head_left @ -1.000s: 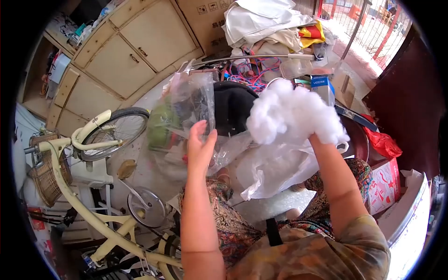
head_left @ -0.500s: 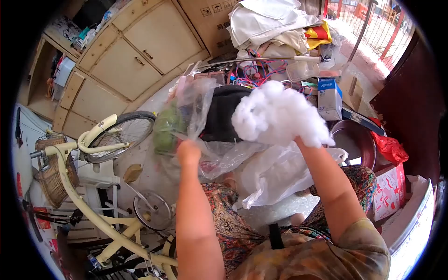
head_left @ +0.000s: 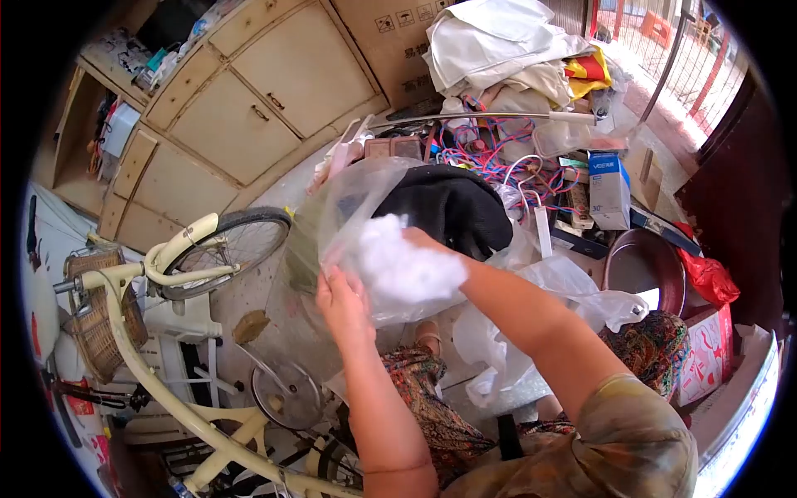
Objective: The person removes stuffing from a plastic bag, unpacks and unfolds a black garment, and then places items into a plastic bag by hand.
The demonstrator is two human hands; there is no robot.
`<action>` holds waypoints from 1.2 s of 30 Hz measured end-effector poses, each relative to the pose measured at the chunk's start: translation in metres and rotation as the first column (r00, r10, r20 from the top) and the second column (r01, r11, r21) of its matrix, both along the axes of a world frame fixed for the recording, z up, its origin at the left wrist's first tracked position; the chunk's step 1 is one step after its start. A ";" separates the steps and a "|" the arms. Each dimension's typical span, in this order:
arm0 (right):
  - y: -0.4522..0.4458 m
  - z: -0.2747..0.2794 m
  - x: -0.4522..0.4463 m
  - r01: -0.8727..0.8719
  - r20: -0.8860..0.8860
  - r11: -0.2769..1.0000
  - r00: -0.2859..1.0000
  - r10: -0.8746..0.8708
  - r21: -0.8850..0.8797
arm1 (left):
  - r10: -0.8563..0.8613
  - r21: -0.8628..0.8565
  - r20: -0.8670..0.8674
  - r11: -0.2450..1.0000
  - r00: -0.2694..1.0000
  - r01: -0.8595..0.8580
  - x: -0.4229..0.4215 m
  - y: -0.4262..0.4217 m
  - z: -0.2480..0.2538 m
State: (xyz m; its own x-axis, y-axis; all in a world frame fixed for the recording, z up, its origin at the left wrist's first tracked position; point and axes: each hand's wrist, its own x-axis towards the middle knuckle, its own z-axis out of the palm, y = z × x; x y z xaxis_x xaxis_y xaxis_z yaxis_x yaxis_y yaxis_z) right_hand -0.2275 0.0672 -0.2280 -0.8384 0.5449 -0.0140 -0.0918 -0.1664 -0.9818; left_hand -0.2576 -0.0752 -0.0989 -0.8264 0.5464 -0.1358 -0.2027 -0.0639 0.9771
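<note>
Nearest are the brown and olive patterned short sleeve (head_left: 635,427) and the multicoloured patterned trousers (head_left: 423,398) of the seated person, whose two bare hands are apart, both up in front of the knees. The left hand (head_left: 344,305) is clamped on the near edge of a large clear plastic bag (head_left: 353,187). The right hand (head_left: 425,241), reaching across from the right, holds a loose clump of fluffy white stuffing (head_left: 407,270) at the bag, between the two hands; its fingertips are blurred and partly hidden in the clump, so their exact grip cannot be told. Below the right forearm a crumpled thin white plastic bag (head_left: 506,349) lies near the right knee. To the left stands a cream bicycle (head_left: 158,378) with a brown wicker basket (head_left: 104,319). Just beyond the hands a soft black fabric item (head_left: 448,203) lies beside the clear bag. Out to the right are a round dark brown basin (head_left: 635,266), a crumpled red plastic bag (head_left: 712,278) beside it, and an upright blue and white carton (head_left: 610,195). Farther off spreads a tangle of pink and blue cords (head_left: 490,158), with a heap of white cloth (head_left: 494,50) behind it, a cream wooden cupboard (head_left: 249,124), a tall brown cardboard box (head_left: 390,41) and a barred metal gate (head_left: 664,62)
</note>
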 end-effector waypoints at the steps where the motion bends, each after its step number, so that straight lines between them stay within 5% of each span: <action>1: 0.001 -0.020 -0.020 0.023 -0.193 0.914 0.975 -0.110 -0.405 | 0.007 0.011 0.029 1.000 1.000 -0.007 0.002 0.000 0.002; 3: 0.012 -0.020 -0.044 0.313 0.021 0.939 0.948 -0.318 0.140 | 0.024 0.042 0.053 0.999 0.998 -0.026 0.007 -0.003 0.005; 4: 0.006 0.027 -0.032 0.390 0.124 0.739 0.836 -0.534 0.549 | 0.020 0.036 0.054 0.999 0.998 -0.022 0.009 -0.004 0.010; 6: 0.006 0.043 -0.043 0.408 0.102 0.559 0.737 -0.668 0.722 | 0.037 0.083 0.056 0.996 0.998 -0.042 0.013 -0.003 0.018; 8: 0.001 0.032 -0.053 0.236 0.181 0.492 0.731 -0.658 0.838 | 0.089 0.068 0.072 0.993 0.993 -0.094 0.013 0.001 0.018; 9: -0.009 0.023 -0.060 0.013 0.292 0.453 0.747 -0.597 0.892 | 0.054 0.082 0.038 0.995 0.998 -0.057 0.013 0.001 0.016; 10: -0.023 0.013 -0.065 -0.213 0.411 0.391 0.734 -0.541 0.895 | 0.019 0.094 0.006 0.995 1.000 -0.019 0.014 0.002 0.013; 11: -0.036 0.015 -0.066 -0.339 0.626 0.646 0.727 -0.281 0.684 | 0.011 0.086 0.020 0.996 1.000 -0.012 0.012 0.001 0.008; 13: -0.048 0.006 -0.081 -0.448 0.746 0.815 0.665 0.028 0.368 | -0.120 0.105 -0.003 0.987 0.993 0.120 0.003 -0.002 -0.002; 16: -0.049 -0.042 -0.106 -0.648 0.565 0.549 0.751 0.343 0.528 | -0.068 0.067 0.022 0.996 0.997 0.066 0.006 0.000 0.003; 18: -0.047 0.036 -0.047 -0.516 0.619 0.559 0.786 0.006 0.650 | -0.113 0.071 -0.023 0.991 0.993 0.114 0.008 0.000 0.002; 21: -0.033 0.035 -0.018 -0.353 0.464 0.576 0.885 -0.052 0.737 | -0.175 0.030 -0.141 0.983 0.974 0.181 0.015 0.005 0.005; 24: -0.016 0.047 0.048 -0.390 0.469 0.631 0.882 0.046 0.671 | -0.274 -0.010 -0.271 0.959 0.923 0.282 0.011 0.006 -0.002; 26: -0.007 0.053 0.116 -0.351 0.451 0.537 0.890 -0.063 0.767 | -0.251 -0.057 -0.392 0.967 0.885 0.249 0.010 0.010 -0.010; 29: -0.013 0.092 0.232 -0.483 0.655 0.523 0.726 -0.210 0.702 | -0.290 -0.093 -0.414 0.956 0.863 0.277 0.013 0.011 -0.011; 32: -0.032 0.118 0.312 -0.692 0.832 0.471 0.384 -0.401 0.547 | -0.302 -0.120 -0.463 0.953 0.833 0.279 0.007 0.011 -0.016; 34: -0.049 0.121 0.351 -0.729 0.790 0.424 0.260 -0.556 0.538 | -0.139 -0.082 -0.625 0.990 0.768 0.112 0.010 0.013 -0.016; 35: -0.053 0.120 0.361 -0.722 0.787 0.430 0.257 -0.560 0.542 | -0.083 -0.078 -0.665 0.996 0.743 0.041 0.011 0.010 -0.013; 36: -0.056 0.117 0.371 -0.670 0.839 0.573 0.142 -0.526 0.472 | -0.089 -0.076 -0.668 0.996 0.739 0.052 0.014 0.005 -0.009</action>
State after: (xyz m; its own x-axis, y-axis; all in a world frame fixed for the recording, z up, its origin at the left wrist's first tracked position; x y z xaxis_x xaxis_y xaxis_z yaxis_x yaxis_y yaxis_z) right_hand 0.1432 0.0110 -0.1114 -0.4738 0.7617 -0.4419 0.8138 0.5705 0.1108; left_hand -0.2440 -0.0701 -0.1082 -0.6734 0.6150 0.4102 0.5039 -0.0242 0.8634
